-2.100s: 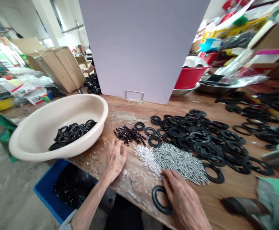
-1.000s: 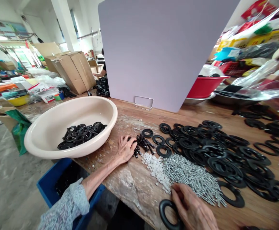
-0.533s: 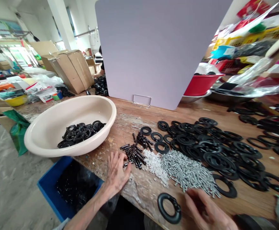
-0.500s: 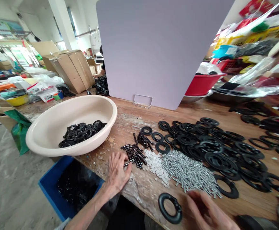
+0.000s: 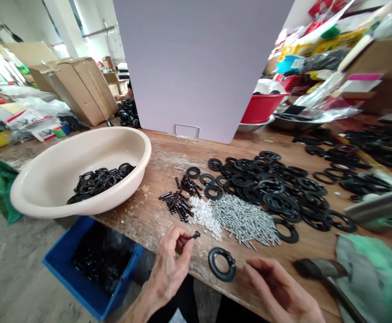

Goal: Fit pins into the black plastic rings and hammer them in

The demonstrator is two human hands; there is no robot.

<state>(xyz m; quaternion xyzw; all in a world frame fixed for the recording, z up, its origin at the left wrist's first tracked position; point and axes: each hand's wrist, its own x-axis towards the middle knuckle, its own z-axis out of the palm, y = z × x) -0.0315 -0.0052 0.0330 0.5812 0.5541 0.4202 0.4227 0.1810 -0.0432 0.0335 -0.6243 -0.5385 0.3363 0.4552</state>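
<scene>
The left hand is pinching a small black bolt between its thumb and finger, so its grip is clenched. The bolt is up in the air just over the tabletop, at about 6 o'clock. The right hand is holding nothing. Its grip is released, and it is hanging near a thick black ring at 5 o'clock. A blue bin with black bits in it is sitting on the floor at 7 o'clock. Farther up the tabletop, a heap of black bolts, a heap of small white bits and a heap of silver screws are lying side by side at 12 o'clock. A big heap of black rings is spreading toward 2 o'clock, so many rings are lying loose. A smaller bunch of black rings is sitting in a cream basin at 10 o'clock. Far away, cardboard boxes are standing at 11 o'clock. Papers are lying near them, but I cannot read any words.
</scene>
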